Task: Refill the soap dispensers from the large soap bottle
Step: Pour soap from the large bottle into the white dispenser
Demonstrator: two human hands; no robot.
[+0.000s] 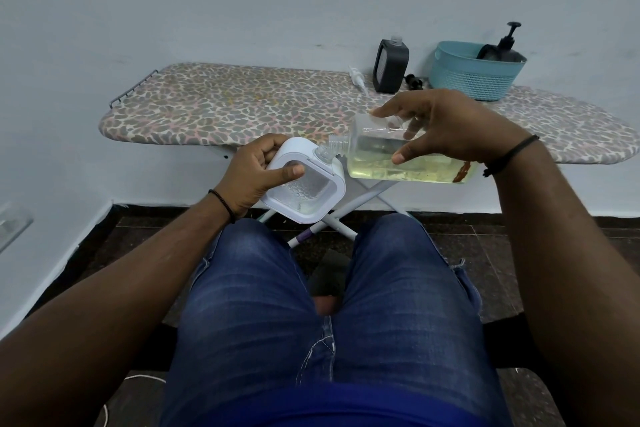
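Observation:
My left hand (254, 177) grips a white square soap dispenser (311, 192) with a clear patterned window, its open neck tilted up to the right. My right hand (446, 125) holds the large clear soap bottle (377, 163) on its side, half full of pale yellow liquid. The bottle's open mouth sits just above the dispenser's neck. Both are held in the air in front of the ironing board (242, 104), above my knees.
On the board's far right stand a dark grey dispenser (390, 66) without its pump and a teal basket (474, 74) holding a black pump dispenser (507, 45). A white pump (357, 80) and a black pump head (414, 80) lie beside the grey one. The wall is close behind.

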